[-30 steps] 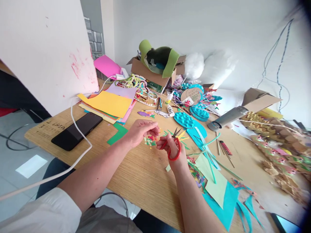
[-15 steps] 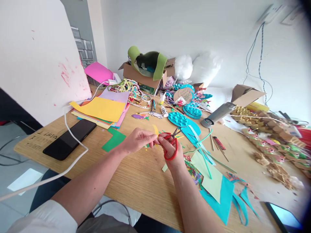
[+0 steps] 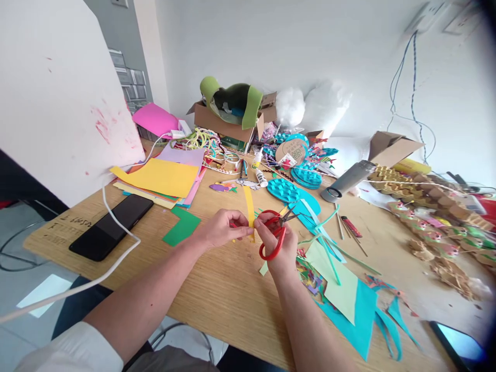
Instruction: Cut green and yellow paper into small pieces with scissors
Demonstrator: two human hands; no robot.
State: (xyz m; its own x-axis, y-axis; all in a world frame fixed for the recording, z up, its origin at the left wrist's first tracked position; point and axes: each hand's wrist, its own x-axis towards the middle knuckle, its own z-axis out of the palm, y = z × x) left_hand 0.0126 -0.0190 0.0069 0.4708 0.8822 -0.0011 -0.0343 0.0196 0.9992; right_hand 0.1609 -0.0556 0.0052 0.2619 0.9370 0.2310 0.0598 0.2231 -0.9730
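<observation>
A narrow yellow paper strip [image 3: 249,202] stands up between my fingertips over the middle of the table. My left hand [image 3: 223,228] pinches it near its lower end, thumb and fingers closed. Red-handled scissors [image 3: 272,252] hang on my right hand [image 3: 279,243], their blades pointing away to the right and slightly apart. My right thumb and fingertip also meet at the strip's edge, close to the left fingertips. Left of my hands lies a green paper piece [image 3: 180,226]. Pale green paper [image 3: 336,283] and blue sheets are right of my right wrist.
A black phone [image 3: 111,227] and white cable [image 3: 120,219] lie at left, beside stacked coloured paper [image 3: 163,178]. Glue bottles [image 3: 261,179], a blue egg-carton piece [image 3: 284,190] and a steel flask [image 3: 349,181] stand or lie farther back. Another phone [image 3: 457,343] is at the right edge.
The yellow strip has turned from a curled, partly hidden shape to nearly upright and shows more length. My right hand and the scissors have rotated slightly, blades pointing more to the right.
</observation>
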